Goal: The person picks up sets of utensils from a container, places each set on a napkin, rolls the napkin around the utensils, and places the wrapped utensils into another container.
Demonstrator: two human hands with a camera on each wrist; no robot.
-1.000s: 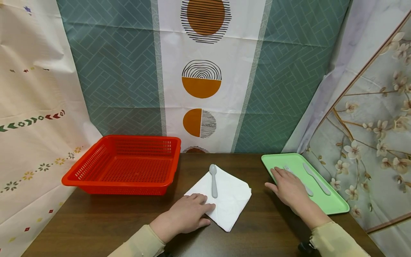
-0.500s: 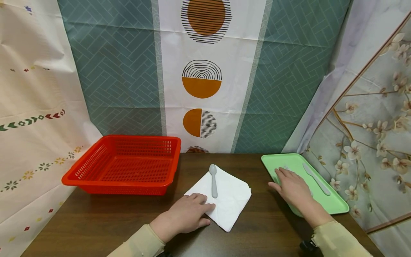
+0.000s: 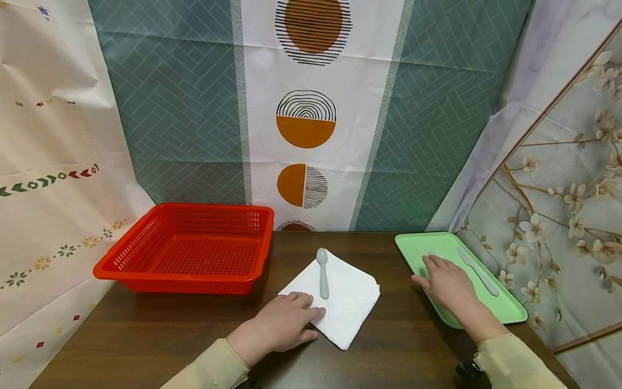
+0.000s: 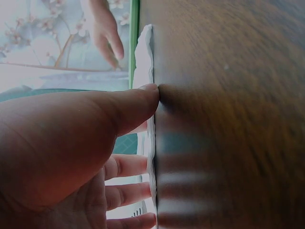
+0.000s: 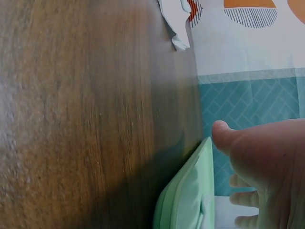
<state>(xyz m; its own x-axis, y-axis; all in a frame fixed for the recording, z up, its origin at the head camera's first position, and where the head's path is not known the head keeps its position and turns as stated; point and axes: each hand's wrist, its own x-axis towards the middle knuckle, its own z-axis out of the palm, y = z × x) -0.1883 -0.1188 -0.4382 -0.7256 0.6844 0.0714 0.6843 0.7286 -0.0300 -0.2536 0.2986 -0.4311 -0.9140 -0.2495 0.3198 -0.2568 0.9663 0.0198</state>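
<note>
A white paper napkin [image 3: 352, 302] lies folded on the table with a grey spoon [image 3: 324, 278] on top. My left hand [image 3: 279, 323] rests on the napkin's left side, and in the left wrist view its extended fingers [image 4: 127, 193] touch the paper. Over the left part of a light green tray [image 3: 507, 310], my right hand [image 3: 448, 286] hovers with relaxed fingers and holds nothing visible. Beneath it lies a grey fork, nearly all hidden by the hand. Beside the fork, a grey knife [image 3: 478, 272] lies on the tray. The right wrist view shows a gap between the hand and the tray [image 5: 188, 191].
A red perforated plastic basket [image 3: 184, 281] stands at the left back of the brown wooden table [image 3: 146, 335]. Patterned cloths hang behind the table [image 3: 194, 108] and along both sides.
My right hand has shifted slightly to the right over the tray, covering more of the fork. The left hand, napkin and spoon stay in place.
</note>
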